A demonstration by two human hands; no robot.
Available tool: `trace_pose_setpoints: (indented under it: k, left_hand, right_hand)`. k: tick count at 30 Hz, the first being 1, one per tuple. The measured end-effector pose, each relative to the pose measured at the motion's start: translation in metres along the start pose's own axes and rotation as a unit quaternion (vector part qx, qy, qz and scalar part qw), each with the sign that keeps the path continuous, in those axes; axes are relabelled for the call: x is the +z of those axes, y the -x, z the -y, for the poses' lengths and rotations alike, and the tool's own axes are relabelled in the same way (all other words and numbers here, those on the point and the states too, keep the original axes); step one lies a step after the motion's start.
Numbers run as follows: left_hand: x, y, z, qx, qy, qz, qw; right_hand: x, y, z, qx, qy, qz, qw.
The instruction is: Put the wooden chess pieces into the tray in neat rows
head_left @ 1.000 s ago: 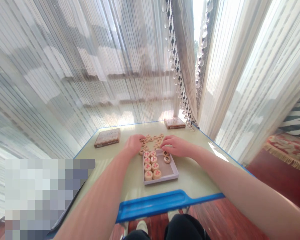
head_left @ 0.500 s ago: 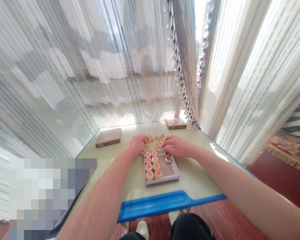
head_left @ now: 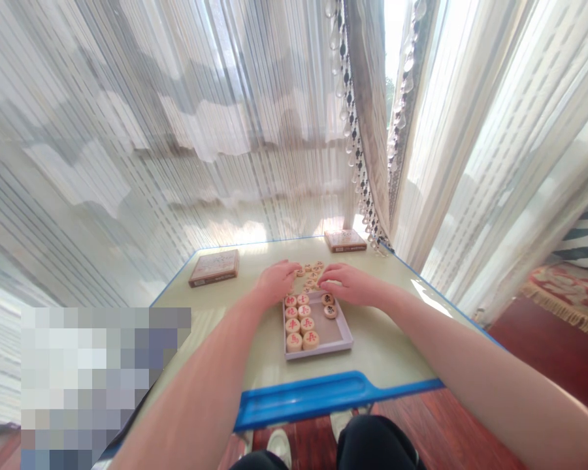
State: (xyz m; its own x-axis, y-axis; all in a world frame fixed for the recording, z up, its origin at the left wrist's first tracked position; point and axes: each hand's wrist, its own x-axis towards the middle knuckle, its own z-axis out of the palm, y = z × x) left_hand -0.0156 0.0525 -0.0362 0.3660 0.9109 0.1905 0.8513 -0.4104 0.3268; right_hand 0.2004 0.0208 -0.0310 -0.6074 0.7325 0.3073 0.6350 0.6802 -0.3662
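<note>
Beyond the tray, my left hand (head_left: 277, 282) lies over the left part of a group of loose xiangqi pieces (head_left: 309, 282), hiding several. Its fingers reach right, stretched out. My right hand (head_left: 347, 284) is at the group's right edge, beside the tray's far right corner, fingers apart and slightly bent. I see nothing held in either hand. The shallow pale tray (head_left: 343, 331) has two columns of pieces with red characters (head_left: 293, 325) on its left. Two pieces with black characters (head_left: 329, 311) lie at its far right.
A flat brown box (head_left: 214, 267) lies at the table's left, another brown box (head_left: 345, 240) at the far right. The pale table (head_left: 377, 352) has a blue edge with a molded trough (head_left: 304, 396) in front. Curtains (head_left: 245, 130) hang close behind it.
My left hand has shifted a little to the right, covering pieces that showed beside its fingers before. My right hand has barely moved.
</note>
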Motion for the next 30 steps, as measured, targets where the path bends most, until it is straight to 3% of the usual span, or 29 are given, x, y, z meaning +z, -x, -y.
trace_pose_setpoints:
  k: [4,11,21,30]
  left_hand:
    - [0.002,0.001,-0.002,0.008,0.014,0.034,0.999]
    - [0.0,0.002,0.0,-0.013,0.02,-0.01,1.0]
    - [0.008,-0.005,0.011,-0.013,0.02,0.003,1.0]
    - [0.005,-0.004,0.006,0.007,-0.002,-0.019,1.0]
  right_hand:
    - [0.0,-0.001,-0.001,-0.006,0.0,0.004,1.0]
    - [0.0,-0.001,-0.002,0.0,0.004,0.003,1.0]
    - [-0.002,0.0,-0.002,0.001,0.002,0.007,1.0]
    - [-0.001,0.001,-0.003,-0.002,0.009,0.006,1.0]
